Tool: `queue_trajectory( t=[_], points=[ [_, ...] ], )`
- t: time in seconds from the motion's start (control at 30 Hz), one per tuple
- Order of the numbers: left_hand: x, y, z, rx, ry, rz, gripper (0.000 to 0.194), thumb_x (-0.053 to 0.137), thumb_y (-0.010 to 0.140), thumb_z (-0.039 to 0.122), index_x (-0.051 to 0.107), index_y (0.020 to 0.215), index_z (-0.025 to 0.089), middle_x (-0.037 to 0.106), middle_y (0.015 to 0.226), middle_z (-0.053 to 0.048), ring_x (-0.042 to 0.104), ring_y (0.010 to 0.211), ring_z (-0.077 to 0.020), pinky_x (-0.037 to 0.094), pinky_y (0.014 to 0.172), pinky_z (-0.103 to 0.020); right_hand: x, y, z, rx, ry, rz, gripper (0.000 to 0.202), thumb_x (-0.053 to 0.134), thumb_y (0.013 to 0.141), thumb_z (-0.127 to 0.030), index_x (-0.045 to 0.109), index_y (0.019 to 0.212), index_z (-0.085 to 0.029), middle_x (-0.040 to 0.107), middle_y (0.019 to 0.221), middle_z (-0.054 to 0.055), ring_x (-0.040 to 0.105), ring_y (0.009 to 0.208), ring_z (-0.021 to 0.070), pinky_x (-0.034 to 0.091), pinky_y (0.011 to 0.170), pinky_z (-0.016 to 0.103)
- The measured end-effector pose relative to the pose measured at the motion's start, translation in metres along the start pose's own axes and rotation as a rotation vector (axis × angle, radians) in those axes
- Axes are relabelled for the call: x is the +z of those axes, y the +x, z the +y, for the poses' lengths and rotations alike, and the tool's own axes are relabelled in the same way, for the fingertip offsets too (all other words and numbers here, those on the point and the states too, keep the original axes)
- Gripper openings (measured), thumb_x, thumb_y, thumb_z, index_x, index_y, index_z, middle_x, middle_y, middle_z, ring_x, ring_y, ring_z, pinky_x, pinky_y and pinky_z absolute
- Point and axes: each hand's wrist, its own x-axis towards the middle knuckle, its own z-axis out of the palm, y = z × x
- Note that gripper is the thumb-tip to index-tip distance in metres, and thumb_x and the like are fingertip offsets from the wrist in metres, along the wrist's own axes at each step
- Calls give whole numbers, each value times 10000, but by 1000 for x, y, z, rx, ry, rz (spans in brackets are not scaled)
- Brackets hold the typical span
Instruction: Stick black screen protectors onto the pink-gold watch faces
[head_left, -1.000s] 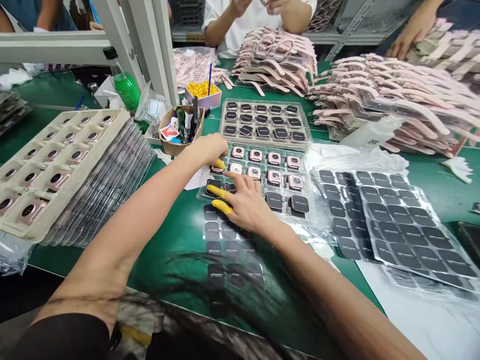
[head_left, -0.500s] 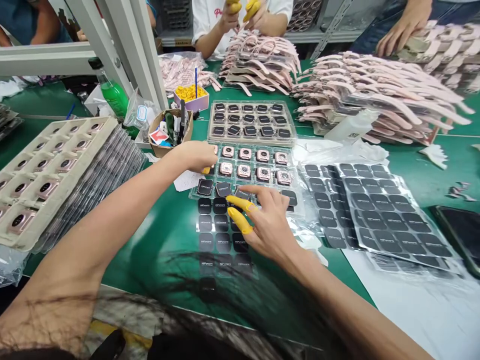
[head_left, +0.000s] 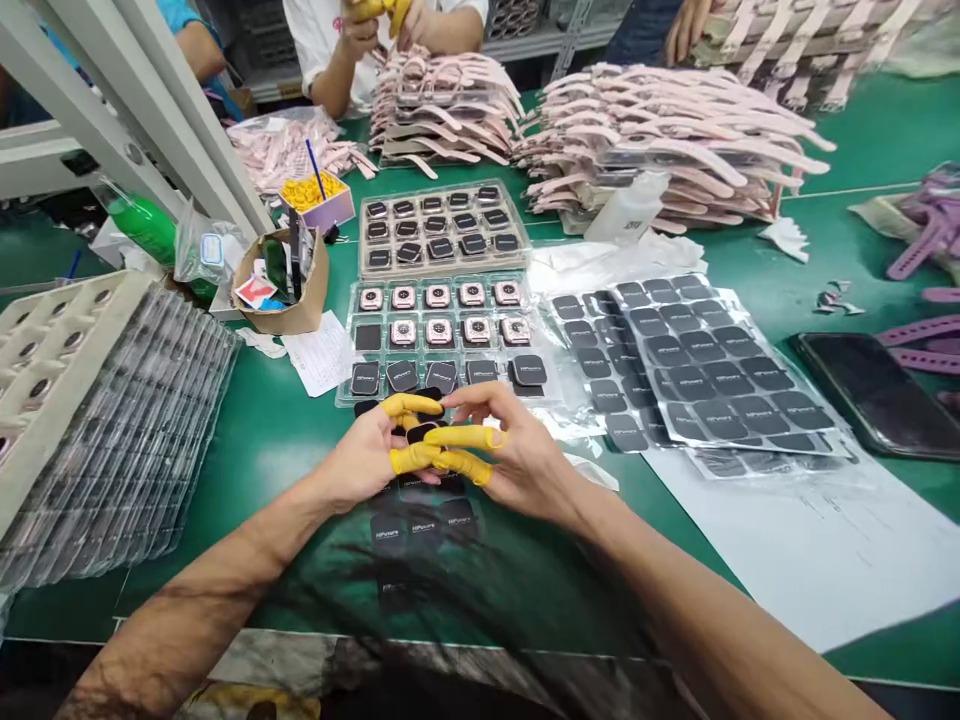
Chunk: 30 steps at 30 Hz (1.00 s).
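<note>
My left hand (head_left: 375,446) and my right hand (head_left: 504,446), both with yellow finger cots, meet over a sheet of dark labels (head_left: 424,530). Between their fingers is a small watch body (head_left: 422,432) with a dark face; my left hand grips it, and my right fingers close in on its right side, partly hiding it. Just beyond lies a clear tray (head_left: 382,357) with pink watch bodies in its two far rows and dark-covered ones in the near row. The leftmost pocket (head_left: 367,337) of its middle row holds no watch.
A beige tray (head_left: 442,262) of dark-covered watches stands behind. At left are stacked trays (head_left: 161,420) and a cardboard box (head_left: 300,310). Label sheets (head_left: 705,350) and a phone (head_left: 885,390) lie right. Strap piles (head_left: 667,140) and another person's hands (head_left: 382,25) are at the back.
My left hand has come back from the clear tray with a watch body, leaving a pocket bare. Both hands are now together above the labels. The view has shifted to the right.
</note>
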Motion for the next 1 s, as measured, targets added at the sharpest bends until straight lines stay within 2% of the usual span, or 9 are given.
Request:
queue_trajectory(
  t=[0.1,0.2,0.33,0.43,0.5,0.63,0.73,0.9,1.0],
  points=[
    [-2,-1,-9,-44,-97,-14,652,1020,651,421,641,1123,178,730,958,-21,747,697,-160,620,613,-265,-3,0,-10,29,141,41,47,720,954,-298,690,990,-309,692,1060,28,708,891,184,631,783,370],
    [-5,3,-8,-20,-114,53,634,1008,662,461,679,1114,161,723,876,-1,719,630,-123,617,623,-250,-19,-5,-16,283,331,120,179,633,1008,-441,644,917,-287,655,950,5,633,691,149,561,622,327],
    [-3,3,-3,-17,-43,160,687,1041,557,213,698,1152,170,753,873,8,745,734,-137,633,755,-269,-38,-27,-3,535,-267,60,369,652,961,-581,678,811,-246,623,840,44,597,699,212,486,596,368],
    [-2,1,-3,-71,41,179,797,1014,528,131,697,1258,174,757,810,8,754,792,-176,615,772,-285,-35,-39,1,363,-808,151,349,672,960,-540,752,989,-202,637,919,112,603,790,274,458,591,397],
    [-1,0,-5,-51,137,194,785,993,570,146,701,1299,169,755,809,6,732,760,-162,587,742,-267,-23,-37,-6,133,-835,179,357,688,962,-492,735,1152,-193,632,1045,141,613,858,277,499,637,410],
    [-3,-2,-9,42,190,168,723,981,602,163,708,1271,166,764,918,-6,699,731,-119,570,736,-235,5,-23,-21,-171,-686,-61,361,541,1026,-515,726,1249,-299,491,1464,171,565,1254,337,536,945,492],
    [-4,-1,-11,57,128,127,688,999,562,157,718,1190,159,757,918,-3,708,733,-117,585,748,-237,14,-20,-20,-172,-775,-115,386,458,1047,-515,711,1311,-392,428,1584,137,476,1365,357,453,1011,531],
    [-3,3,-13,20,116,186,665,999,539,115,703,1133,154,694,803,49,627,611,-61,548,653,-193,13,-36,-18,15,-999,15,482,467,1028,-547,614,1466,-410,411,1636,139,370,1456,406,356,1030,566],
    [-3,2,-14,53,113,157,675,996,515,85,711,1122,160,696,821,51,605,601,-50,550,652,-189,14,-41,-20,-85,-880,-75,531,399,1051,-549,490,1566,-456,402,1636,126,391,1463,377,361,1066,545]
  ],
)
